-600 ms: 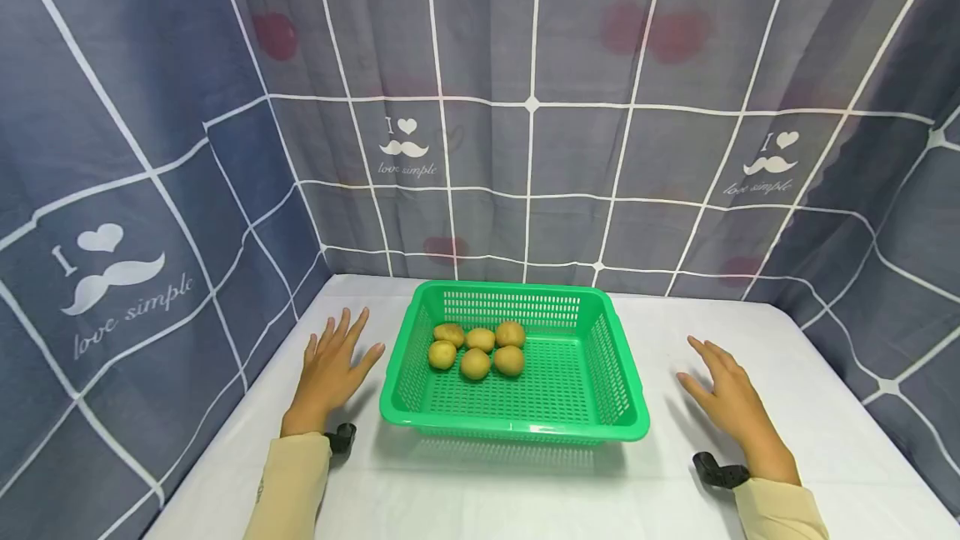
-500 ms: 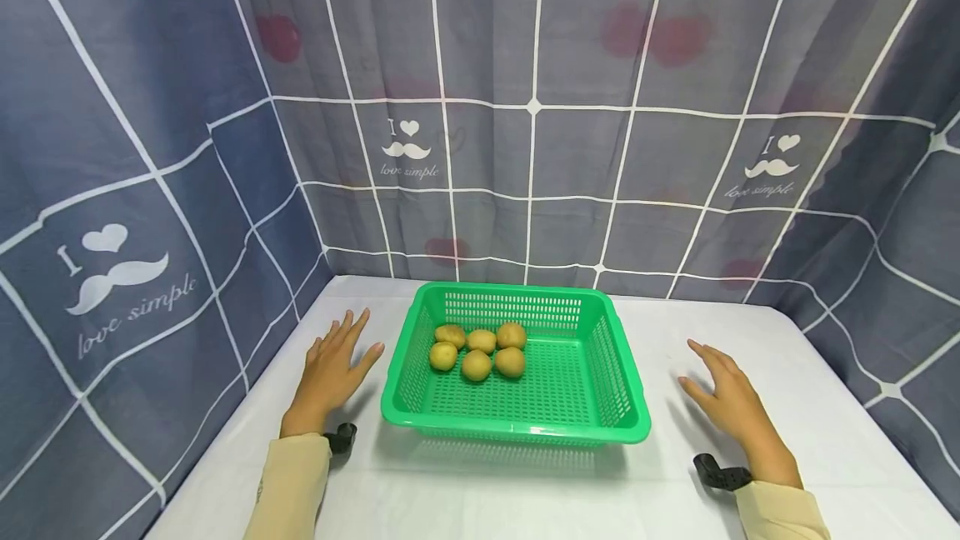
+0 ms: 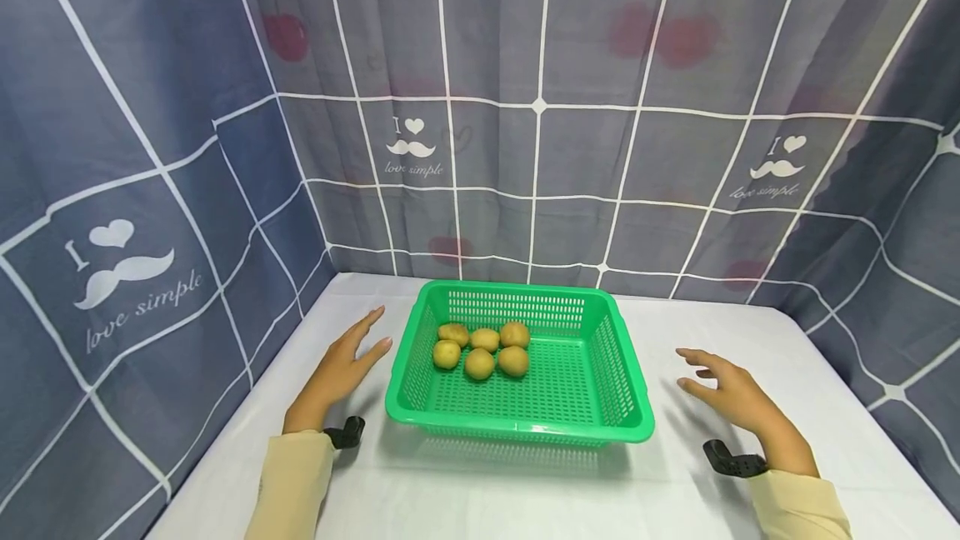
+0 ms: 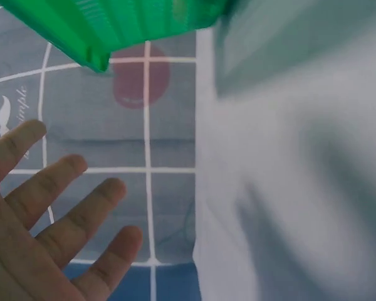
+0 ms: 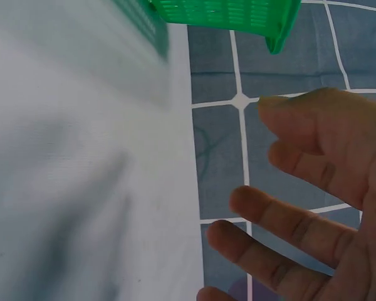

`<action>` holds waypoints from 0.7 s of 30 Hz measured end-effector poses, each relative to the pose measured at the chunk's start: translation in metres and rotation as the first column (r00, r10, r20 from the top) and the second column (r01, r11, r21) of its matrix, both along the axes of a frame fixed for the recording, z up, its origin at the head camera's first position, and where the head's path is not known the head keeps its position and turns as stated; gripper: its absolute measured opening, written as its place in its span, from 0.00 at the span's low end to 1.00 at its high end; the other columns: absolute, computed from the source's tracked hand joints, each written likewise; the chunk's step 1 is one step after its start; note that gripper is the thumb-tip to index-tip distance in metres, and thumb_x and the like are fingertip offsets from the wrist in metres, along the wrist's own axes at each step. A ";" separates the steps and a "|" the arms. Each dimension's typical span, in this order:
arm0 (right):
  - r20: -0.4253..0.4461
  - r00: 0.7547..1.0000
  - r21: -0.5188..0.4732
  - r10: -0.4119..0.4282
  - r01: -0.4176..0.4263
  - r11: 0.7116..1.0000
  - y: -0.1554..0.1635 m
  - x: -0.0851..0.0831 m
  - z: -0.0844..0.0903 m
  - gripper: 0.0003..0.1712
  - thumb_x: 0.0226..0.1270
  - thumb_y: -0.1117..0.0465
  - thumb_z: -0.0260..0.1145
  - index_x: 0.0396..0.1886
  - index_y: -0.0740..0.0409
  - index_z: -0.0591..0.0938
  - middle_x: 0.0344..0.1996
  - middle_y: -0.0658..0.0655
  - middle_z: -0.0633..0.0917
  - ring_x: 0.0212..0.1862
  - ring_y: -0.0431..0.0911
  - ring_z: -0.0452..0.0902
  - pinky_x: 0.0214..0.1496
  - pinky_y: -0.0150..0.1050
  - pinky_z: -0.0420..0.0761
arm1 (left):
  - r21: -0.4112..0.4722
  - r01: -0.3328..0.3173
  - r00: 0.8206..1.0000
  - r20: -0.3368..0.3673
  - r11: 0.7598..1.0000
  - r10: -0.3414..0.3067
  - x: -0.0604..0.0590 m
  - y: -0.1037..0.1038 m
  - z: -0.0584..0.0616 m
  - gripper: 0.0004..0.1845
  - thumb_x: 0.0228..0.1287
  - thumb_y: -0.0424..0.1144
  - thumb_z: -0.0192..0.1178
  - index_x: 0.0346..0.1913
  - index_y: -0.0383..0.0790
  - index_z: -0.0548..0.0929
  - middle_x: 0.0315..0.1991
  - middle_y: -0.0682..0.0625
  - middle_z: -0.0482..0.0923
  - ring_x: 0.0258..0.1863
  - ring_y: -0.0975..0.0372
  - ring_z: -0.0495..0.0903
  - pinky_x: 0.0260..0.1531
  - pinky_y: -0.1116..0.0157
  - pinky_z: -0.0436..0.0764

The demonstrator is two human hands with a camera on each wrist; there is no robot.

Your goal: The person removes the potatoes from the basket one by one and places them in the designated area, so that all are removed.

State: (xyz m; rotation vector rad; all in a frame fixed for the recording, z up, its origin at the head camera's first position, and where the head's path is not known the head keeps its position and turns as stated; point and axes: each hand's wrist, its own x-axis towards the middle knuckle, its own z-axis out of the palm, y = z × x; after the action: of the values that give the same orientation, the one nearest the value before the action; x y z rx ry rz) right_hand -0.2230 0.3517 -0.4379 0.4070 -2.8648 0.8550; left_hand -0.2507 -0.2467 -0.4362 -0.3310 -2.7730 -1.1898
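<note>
Left hand point(image 3: 341, 373) raised, fingers straight and together, pointing forward and inward, holding nothing. Right hand point(image 3: 738, 402) raised, fingers spread and slightly bent, palm down, holding nothing. Both forearms extended forward in beige sleeves, black wrist mounts underneath.

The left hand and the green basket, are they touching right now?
Apart. In the head view the left hand lies open beside the green basket, and a strip of white tablecloth shows between its fingertips and the basket's rim.

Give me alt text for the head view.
A green basket holding six potatoes sits on a white table, with the open left hand and right hand either side, touching nothing. Grey checked curtains surround it.
</note>
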 end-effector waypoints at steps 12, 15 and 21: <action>-0.064 0.993 -0.045 0.100 -0.103 0.994 0.005 -0.014 0.015 0.22 0.74 0.65 0.73 0.64 0.67 0.85 0.60 0.68 0.87 0.52 0.48 0.89 0.51 0.45 0.88 | 0.141 0.133 0.988 -0.091 0.981 -0.120 -0.003 0.006 0.009 0.29 0.79 0.40 0.67 0.77 0.37 0.77 0.76 0.36 0.73 0.72 0.38 0.75 0.72 0.37 0.70; -0.061 0.989 -0.079 0.134 -0.138 0.987 0.002 -0.017 0.020 0.21 0.75 0.66 0.73 0.64 0.66 0.85 0.59 0.66 0.87 0.51 0.35 0.86 0.49 0.35 0.86 | 0.152 0.153 0.987 -0.078 0.976 -0.143 -0.004 0.006 0.009 0.30 0.78 0.40 0.67 0.78 0.38 0.76 0.76 0.35 0.73 0.71 0.37 0.75 0.70 0.35 0.71; -0.042 0.973 -0.198 0.226 -0.230 0.953 -0.006 -0.023 0.034 0.21 0.77 0.68 0.69 0.65 0.72 0.83 0.57 0.70 0.86 0.51 0.34 0.86 0.48 0.32 0.85 | 0.215 0.181 0.983 -0.015 0.960 -0.182 -0.009 0.006 0.009 0.30 0.78 0.40 0.67 0.79 0.39 0.75 0.75 0.31 0.72 0.71 0.33 0.73 0.68 0.33 0.72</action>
State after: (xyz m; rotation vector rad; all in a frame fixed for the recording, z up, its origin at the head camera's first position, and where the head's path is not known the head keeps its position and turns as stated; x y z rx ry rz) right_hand -0.2464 0.3459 -0.4042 0.7262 -2.7128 1.1598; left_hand -0.2597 -0.2408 -0.4273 -0.5706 -2.6288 -1.5186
